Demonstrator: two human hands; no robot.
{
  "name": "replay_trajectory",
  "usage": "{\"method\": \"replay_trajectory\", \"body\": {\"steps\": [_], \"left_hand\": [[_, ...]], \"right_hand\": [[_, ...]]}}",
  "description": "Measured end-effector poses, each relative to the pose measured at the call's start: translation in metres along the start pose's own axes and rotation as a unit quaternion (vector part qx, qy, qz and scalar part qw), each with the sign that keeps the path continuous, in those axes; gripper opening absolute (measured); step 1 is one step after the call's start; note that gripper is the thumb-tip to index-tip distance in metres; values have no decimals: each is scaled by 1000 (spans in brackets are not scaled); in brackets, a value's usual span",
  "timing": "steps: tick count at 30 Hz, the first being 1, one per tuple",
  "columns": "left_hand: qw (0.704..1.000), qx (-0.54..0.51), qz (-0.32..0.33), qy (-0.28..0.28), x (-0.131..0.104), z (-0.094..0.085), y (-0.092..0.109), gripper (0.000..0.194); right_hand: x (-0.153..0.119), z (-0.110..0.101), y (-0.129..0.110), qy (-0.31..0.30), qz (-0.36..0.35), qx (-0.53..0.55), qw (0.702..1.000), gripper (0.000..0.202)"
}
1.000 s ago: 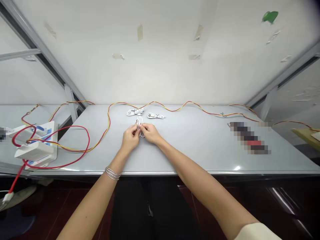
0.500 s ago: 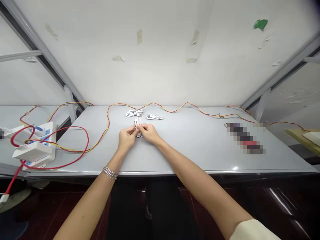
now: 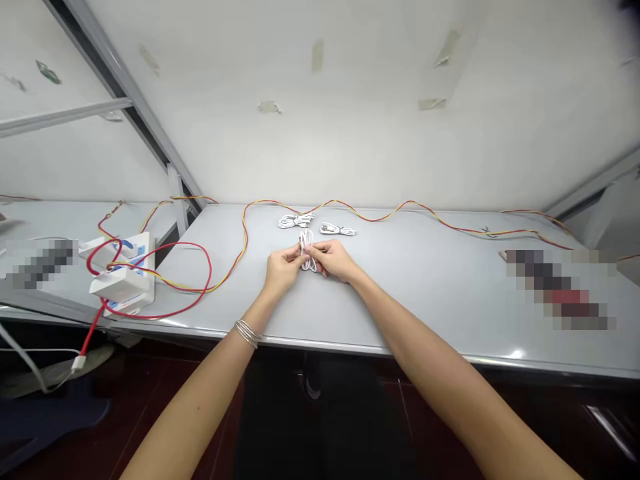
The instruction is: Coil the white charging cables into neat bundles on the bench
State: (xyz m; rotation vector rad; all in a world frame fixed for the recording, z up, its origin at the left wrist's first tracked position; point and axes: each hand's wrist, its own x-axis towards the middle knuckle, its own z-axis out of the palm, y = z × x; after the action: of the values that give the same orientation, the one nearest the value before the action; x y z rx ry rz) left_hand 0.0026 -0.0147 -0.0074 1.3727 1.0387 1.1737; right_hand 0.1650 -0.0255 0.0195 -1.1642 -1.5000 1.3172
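Note:
Between my two hands is a white coiled cable [image 3: 308,240], upright and held near its middle just above the table. My left hand [image 3: 283,268] pinches it from the left with thumb and fingers closed. From the right, my right hand [image 3: 334,259] grips the same coil, its thumb and forefinger meeting on the loops. Just beyond lie two more white cables: a tied bundle [image 3: 295,221] behind my hands and another tied bundle [image 3: 339,229] a little to the right. Fingers partly hide the middle of the held coil.
A grey table [image 3: 425,287] stretches before a white wall panel [image 3: 360,153]. Along its back runs a red and yellow wire [image 3: 385,219]. To the left sits a white power strip [image 3: 145,287] with plugs and a looped red cable [image 3: 207,257]. A blurred-out object [image 3: 555,287] lies right.
The view has turned to the left, so everything sits further right in the picture. Both hands keep hold of the coiled cable, and its loops now look slightly more spread.

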Motion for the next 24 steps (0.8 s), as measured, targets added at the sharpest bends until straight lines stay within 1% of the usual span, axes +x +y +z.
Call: {"method": "replay_trajectory", "body": {"steps": [3, 7, 11, 15, 18, 22, 24], "left_hand": [[1000, 0, 4, 4, 1, 0, -1, 35], [1000, 1, 8, 3, 1, 0, -2, 28], [1000, -7, 1, 3, 1, 0, -2, 29], [998, -57, -33, 7, 1, 0, -1, 46], [996, -82, -45, 9, 1, 0, 0, 57], [994, -91, -49, 22, 0, 1, 2, 64], [995, -91, -47, 17, 0, 1, 2, 65]], "right_hand": [[2, -1, 1, 2, 9, 2, 1000, 45], [4, -1, 4, 0, 5, 0, 1000, 49], [2, -2, 3, 0, 5, 5, 1000, 52], [0, -2, 1, -9, 9, 25, 1000, 55], [0, -2, 1, -11, 12, 47, 999, 54], [2, -2, 4, -14, 8, 46, 999, 53], [3, -2, 3, -13, 8, 41, 999, 52]]}}
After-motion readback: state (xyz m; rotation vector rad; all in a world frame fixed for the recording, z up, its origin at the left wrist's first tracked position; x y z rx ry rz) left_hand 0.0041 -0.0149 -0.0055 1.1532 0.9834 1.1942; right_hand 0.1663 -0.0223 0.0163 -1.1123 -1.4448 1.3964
